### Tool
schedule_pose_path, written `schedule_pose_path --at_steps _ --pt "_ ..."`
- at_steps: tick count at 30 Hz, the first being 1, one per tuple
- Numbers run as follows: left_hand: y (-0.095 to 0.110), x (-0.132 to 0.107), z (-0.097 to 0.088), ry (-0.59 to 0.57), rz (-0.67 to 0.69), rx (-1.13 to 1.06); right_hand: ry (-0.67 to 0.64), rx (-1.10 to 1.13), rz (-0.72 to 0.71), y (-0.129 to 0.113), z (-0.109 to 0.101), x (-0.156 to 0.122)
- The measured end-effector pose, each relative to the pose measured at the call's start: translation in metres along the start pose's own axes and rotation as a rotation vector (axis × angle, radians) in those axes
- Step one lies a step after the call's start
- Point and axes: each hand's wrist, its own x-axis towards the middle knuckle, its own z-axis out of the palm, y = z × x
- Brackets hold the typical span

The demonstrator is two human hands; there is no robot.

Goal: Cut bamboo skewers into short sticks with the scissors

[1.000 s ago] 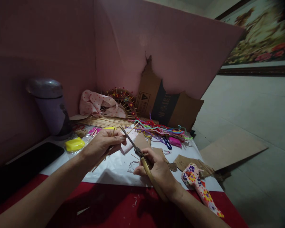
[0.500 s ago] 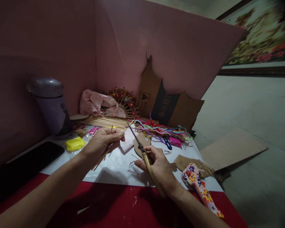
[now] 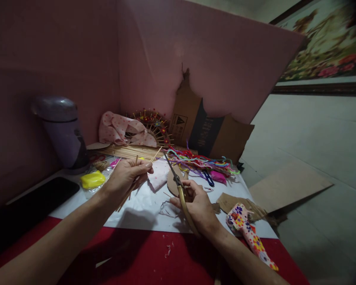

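Several thin bamboo sticks (image 3: 126, 200) are pinched in my left hand (image 3: 133, 173), one of them pointing up toward the scissor tips. My right hand (image 3: 197, 204) is wrapped round a pair of scissors (image 3: 182, 198) with brass-coloured handles. Their dark blades look nearly together and point up and left, the tips close beside that stick's end. Under the scissors lies a rounded cardboard piece (image 3: 172, 184), partly hidden. Beside it is a folded pale dotted cloth (image 3: 158, 174).
Behind my hands lie a bundle of bamboo sticks (image 3: 130, 151) and colourful pipe cleaners (image 3: 198, 161). A tumbler (image 3: 63, 134), a phone (image 3: 44, 198) and a yellow packet (image 3: 92, 180) stand or lie left. At right are a flower-patterned wrapped piece (image 3: 249, 233) and torn cardboard (image 3: 240, 206).
The scissor tips, which crossed the upper stick ends, now sit just right of one stick. A pale blurred sliver has appeared at the bottom, left of my right forearm.
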Motion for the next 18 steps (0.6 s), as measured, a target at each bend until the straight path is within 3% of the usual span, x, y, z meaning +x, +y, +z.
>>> schedule_pose_path --at_steps 3,10,15,18 --pt "0.0016 -0.0002 0.0013 0.011 0.015 0.015 0.004 -0.037 -0.01 0.0004 0.0004 -0.0007" --pt "0.0036 -0.0003 0.0016 0.182 0.035 -0.102 0.007 -0.132 0.025 -0.0009 0.0018 -0.0002" --pt "0.0006 -0.0006 0.0016 0.113 -0.008 -0.103 0.009 -0.365 0.019 -0.0031 0.001 -0.001" --pt "-0.0023 -0.001 0.0022 0.091 -0.011 -0.111 0.0 -0.589 -0.09 -0.0059 0.0015 -0.0053"
